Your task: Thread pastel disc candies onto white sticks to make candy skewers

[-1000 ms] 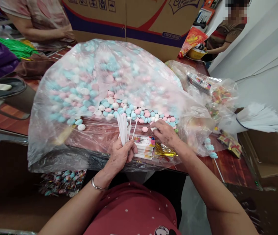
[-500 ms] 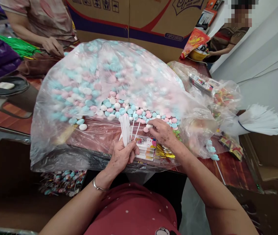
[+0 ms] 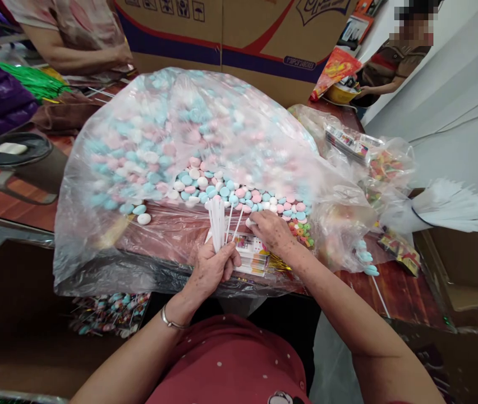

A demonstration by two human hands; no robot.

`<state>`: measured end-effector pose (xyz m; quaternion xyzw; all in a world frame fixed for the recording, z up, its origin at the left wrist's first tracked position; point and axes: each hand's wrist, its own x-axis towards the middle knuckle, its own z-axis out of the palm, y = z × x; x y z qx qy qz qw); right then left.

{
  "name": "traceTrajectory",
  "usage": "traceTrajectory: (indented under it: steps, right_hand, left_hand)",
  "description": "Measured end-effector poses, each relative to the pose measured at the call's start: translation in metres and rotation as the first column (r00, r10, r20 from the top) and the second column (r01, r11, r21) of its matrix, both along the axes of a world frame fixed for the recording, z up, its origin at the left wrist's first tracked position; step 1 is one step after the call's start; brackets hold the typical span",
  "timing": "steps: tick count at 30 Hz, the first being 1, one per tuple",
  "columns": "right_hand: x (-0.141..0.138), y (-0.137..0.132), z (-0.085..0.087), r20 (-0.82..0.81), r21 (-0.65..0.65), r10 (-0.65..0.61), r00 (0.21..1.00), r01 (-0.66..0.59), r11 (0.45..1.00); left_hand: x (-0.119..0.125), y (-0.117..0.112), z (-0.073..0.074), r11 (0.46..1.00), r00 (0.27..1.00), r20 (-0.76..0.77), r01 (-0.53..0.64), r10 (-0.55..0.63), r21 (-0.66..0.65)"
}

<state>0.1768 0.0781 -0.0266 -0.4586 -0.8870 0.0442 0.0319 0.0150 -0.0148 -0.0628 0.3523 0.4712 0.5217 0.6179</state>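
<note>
1. Lower centre of the frame, I've got the left hand (image 3: 211, 269) curled tight round a bundle of white sticks (image 3: 217, 224). They stand upright, and a few tips are fanned apart, I'd say so single ones stand clear.
2. Just right of that is the right hand (image 3: 272, 233), thumb and forefinger pinching a white candy disc (image 3: 249, 223) beside the loose stick tips. The other fingers are curled under.
3. Both hands sit at the mouth of the big clear bag (image 3: 138, 168). Pink, blue and white candies (image 3: 230, 188) spill toward them, within easy reach, I reckon.
4. Under the right wrist, printed wrappers (image 3: 253, 255) lie stacked against gold ties (image 3: 279, 264).
5. For the surface, I see a reddish wooden table (image 3: 3, 202) with a black tub (image 3: 15, 154) at left.
6. Around the room: a cardboard box (image 3: 239, 39) top centre, a co-worker's arm (image 3: 74, 53) upper left, and another person (image 3: 394, 62) upper right by the white wall (image 3: 453, 84).
</note>
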Motion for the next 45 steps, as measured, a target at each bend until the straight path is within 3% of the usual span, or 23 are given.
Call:
traceTrajectory:
  steps: [9,11,14,16,18,20,22,25,36,40,45]
  right_hand:
    - [-0.03,-0.011,0.009,0.163,-0.002,-0.056,0.985,0.057,0.998]
    - [-0.031,-0.007,0.01,0.129,-0.027,-0.084,0.988,0.088,0.996]
    - [-0.017,0.002,0.011,-0.073,-0.154,-0.268,0.961,0.254,0.955]
    - [0.001,0.006,0.012,-0.348,-0.318,-0.413,0.841,0.309,0.897]
    - [0.019,0.007,0.013,-0.612,-0.513,-0.509,0.605,0.186,0.838]
    - [0.032,0.006,0.015,-0.701,-0.635,-0.588,0.403,0.023,0.772]
    - [0.038,0.004,0.016,-0.703,-0.689,-0.641,0.307,-0.073,0.721]
    - [0.04,0.003,0.016,-0.697,-0.71,-0.673,0.248,-0.111,0.695]
    - [0.037,-0.002,0.023,-0.701,-0.709,-0.663,0.261,-0.154,0.688]
    - [0.03,-0.01,0.023,-0.737,-0.663,-0.61,0.29,-0.136,0.736]
    - [0.028,-0.015,0.009,-0.771,-0.493,-0.434,0.467,-0.006,0.87]
  left_hand:
    - [-0.002,-0.002,0.003,1.0,0.998,-0.056,-0.007,0.007,-0.004]
    - [-0.002,-0.002,0.003,1.0,0.997,-0.075,0.003,-0.003,-0.008]
    - [-0.001,-0.001,0.004,0.999,0.995,-0.097,0.034,-0.037,-0.035]
    - [0.001,0.001,0.006,0.997,0.993,-0.102,0.061,-0.065,-0.045]
    - [0.002,0.002,0.009,0.995,0.989,-0.113,0.093,-0.098,-0.047]
    - [0.003,0.003,0.012,0.99,0.982,-0.13,0.13,-0.136,-0.053]
    - [0.004,0.003,0.014,0.984,0.973,-0.145,0.171,-0.178,-0.058]
    - [0.004,0.003,0.013,0.977,0.964,-0.16,0.203,-0.21,-0.062]
    - [0.004,0.004,0.009,0.972,0.948,-0.213,0.223,-0.235,-0.079]
    - [0.003,0.004,0.004,0.975,0.947,-0.23,0.217,-0.222,-0.049]
    - [0.003,0.002,0.004,0.987,0.945,-0.283,0.16,-0.161,-0.03]
